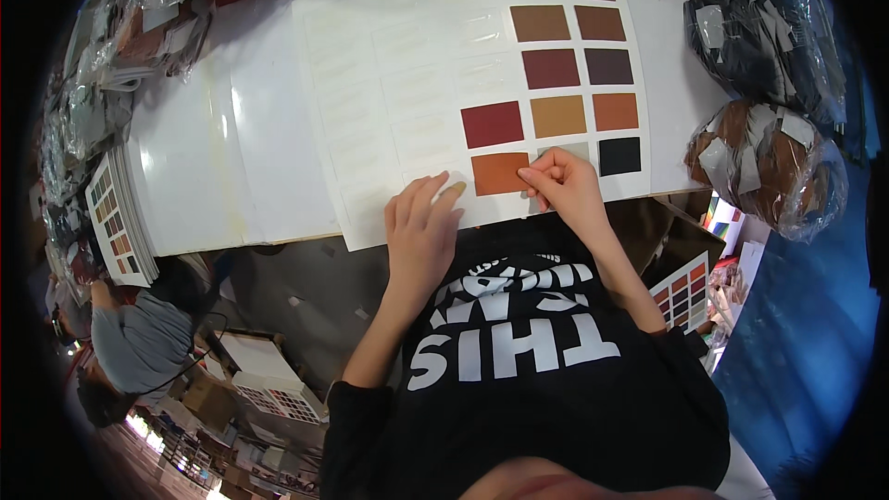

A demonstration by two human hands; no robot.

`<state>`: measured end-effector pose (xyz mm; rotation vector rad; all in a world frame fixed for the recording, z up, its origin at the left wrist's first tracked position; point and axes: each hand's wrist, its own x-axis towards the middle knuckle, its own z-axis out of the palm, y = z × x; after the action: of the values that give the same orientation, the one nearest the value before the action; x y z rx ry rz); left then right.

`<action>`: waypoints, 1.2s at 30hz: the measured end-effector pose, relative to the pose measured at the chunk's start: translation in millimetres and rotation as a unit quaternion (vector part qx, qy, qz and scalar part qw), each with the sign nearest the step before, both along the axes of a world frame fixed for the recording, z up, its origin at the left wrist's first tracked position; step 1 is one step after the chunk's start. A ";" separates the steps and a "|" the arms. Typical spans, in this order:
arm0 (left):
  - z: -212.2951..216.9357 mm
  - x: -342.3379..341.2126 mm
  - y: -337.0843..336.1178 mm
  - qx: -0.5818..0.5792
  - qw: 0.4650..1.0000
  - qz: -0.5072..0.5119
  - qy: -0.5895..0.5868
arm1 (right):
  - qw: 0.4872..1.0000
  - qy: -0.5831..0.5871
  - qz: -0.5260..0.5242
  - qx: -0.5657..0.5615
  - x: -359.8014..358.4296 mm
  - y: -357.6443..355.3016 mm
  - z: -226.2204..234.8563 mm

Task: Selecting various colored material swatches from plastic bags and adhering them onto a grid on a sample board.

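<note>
A large white swatch card [619,183] lies on the table, with rows of coloured rectangles on its right side and faint blank outlines on its left. My right hand [572,187] pinches the right edge of an orange swatch [500,174] between thumb and forefinger. That swatch lies in the row nearest me, below a dark red swatch [493,125]. A grey swatch [576,150] is partly covered by my right hand, with a black swatch [619,156] beside it. My left hand [421,222] rests on the card's near edge, fingers apart, a tan covering on one fingertip.
Plastic-wrapped bundles crowd the table [250,157] at the far left; a dark bundle [764,51] and a brown bundle [755,162] sit at the right. A stack of swatch cards [120,222] stands at the left end. Another person [143,343] is at the lower left.
</note>
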<state>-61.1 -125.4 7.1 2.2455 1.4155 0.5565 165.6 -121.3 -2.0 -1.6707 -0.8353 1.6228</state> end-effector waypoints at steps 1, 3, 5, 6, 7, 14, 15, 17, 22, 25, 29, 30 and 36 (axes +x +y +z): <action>-1.4 0.8 -2.5 -0.004 1.000 -0.020 -0.001 | 1.000 -0.007 0.005 -0.010 -0.1 0.8 0.5; -3.2 0.2 -3.4 -0.003 0.999 -0.036 0.004 | 1.000 -0.015 0.010 -0.021 -0.5 1.6 1.0; -2.7 1.4 -1.6 -0.008 0.998 -0.058 0.004 | 1.000 -0.018 0.008 -0.020 -0.3 1.9 1.1; -2.6 2.0 -0.7 -0.008 0.998 -0.058 0.004 | 1.000 -0.018 0.008 -0.020 -0.3 1.9 0.9; -2.3 2.7 0.6 -0.015 0.997 -0.068 0.013 | 1.000 -0.018 0.006 -0.017 -0.6 2.1 0.8; -2.9 9.0 4.0 -0.034 0.990 -0.119 0.063 | 1.000 -0.027 -0.001 -0.014 -2.7 0.8 0.8; -2.5 9.6 4.3 -0.034 0.990 -0.122 0.063 | 1.000 -0.028 -0.004 -0.014 -3.8 0.9 2.2; -0.6 10.3 4.2 -0.029 0.989 -0.123 0.083 | 0.998 -0.067 0.011 -0.008 -6.7 0.8 5.5; -0.1 9.2 3.3 -0.017 0.987 -0.126 0.098 | 0.932 -0.320 0.120 0.121 -9.0 -6.4 17.6; 2.1 10.6 5.7 -0.014 0.986 -0.132 0.104 | 0.871 -0.400 0.183 0.219 -2.9 -19.9 8.1; 2.2 10.6 8.1 -0.013 0.985 -0.134 0.107 | 0.817 -0.459 0.274 0.217 2.7 -24.6 4.7; 2.1 10.7 8.6 -0.012 0.985 -0.134 0.109 | 0.817 -0.458 0.273 0.219 2.6 -24.2 3.9; 5.8 13.8 10.1 -0.013 0.990 -0.119 0.076 | 0.811 -0.452 0.259 0.265 2.8 -19.3 12.4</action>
<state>-47.4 -115.3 12.9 2.4361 1.1894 0.2918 168.4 -140.6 10.4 -1.8259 -2.1404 0.6225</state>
